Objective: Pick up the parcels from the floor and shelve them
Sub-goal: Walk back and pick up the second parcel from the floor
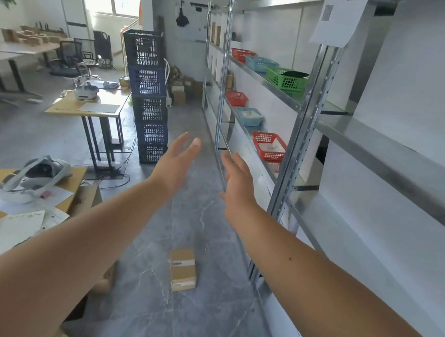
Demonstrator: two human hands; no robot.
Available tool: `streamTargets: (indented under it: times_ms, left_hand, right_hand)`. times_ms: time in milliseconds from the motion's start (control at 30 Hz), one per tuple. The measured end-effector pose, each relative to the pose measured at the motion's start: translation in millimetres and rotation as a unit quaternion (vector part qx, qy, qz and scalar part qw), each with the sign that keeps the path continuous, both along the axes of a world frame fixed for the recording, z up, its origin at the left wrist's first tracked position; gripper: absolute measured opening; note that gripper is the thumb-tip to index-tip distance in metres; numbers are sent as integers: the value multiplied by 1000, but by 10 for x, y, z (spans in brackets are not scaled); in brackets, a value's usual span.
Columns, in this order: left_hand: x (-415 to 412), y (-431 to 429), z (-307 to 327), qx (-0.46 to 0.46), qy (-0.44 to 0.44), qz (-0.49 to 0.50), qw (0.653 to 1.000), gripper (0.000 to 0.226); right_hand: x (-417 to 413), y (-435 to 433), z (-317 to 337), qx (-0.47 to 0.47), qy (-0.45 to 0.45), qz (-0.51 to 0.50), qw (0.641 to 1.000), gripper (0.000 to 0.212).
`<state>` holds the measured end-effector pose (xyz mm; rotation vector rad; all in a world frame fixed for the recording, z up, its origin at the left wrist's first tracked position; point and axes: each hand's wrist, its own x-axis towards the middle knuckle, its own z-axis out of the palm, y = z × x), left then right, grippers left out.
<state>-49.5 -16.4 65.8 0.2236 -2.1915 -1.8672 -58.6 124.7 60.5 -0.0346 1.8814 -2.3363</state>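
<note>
On the grey floor (208, 323) lies one parcel (182, 270); two empty hands, fingers (190, 142) loosely spread.

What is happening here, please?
A person stands in an aisle beside a metal shelving unit, with both arms stretched forward. The left hand and the right hand are open and hold nothing. One cardboard parcel lies on the grey floor below the arms, not yet picked up. Small plastic baskets stand on the shelves.
</note>
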Motion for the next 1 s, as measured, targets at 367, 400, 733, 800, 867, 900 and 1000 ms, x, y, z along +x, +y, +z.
streamTargets:
  times_ms: [367,400,733,800,867,900,1000]
  left_hand:
    - [-1167,-759,-290,-11,-27,10,1000,73]
    - [-1238,-806,-328,-7,-30,9,999,75]
    - [-2014,-1131,-736,-9,-75,42,996,65]
    - [-2199,-1149,-807,-6,-81,43,996,66]
    - [-2404,-1159,-881,-9,-89,45,995,67]
    - [-2504,-1162,-914,-8,-96,50,994,67]
    - [-2797,-1157,-1014,-1,-108,69,992,67]
  right_hand:
    - [-1183,-715,-296,12,-20,9,1000,70]
    - [-1269,-760,-325,18,-23,6,1000,70]
    - [-2175,-1067,-655,41,-60,18,997,70]
    - [-2384,-1108,-752,39,-67,21,997,70]
    - [-2604,-1137,-842,34,-81,27,996,69]
    - [-2716,-1147,-884,34,-88,30,995,69]
    - [-3074,-1182,-993,37,-94,46,994,69]
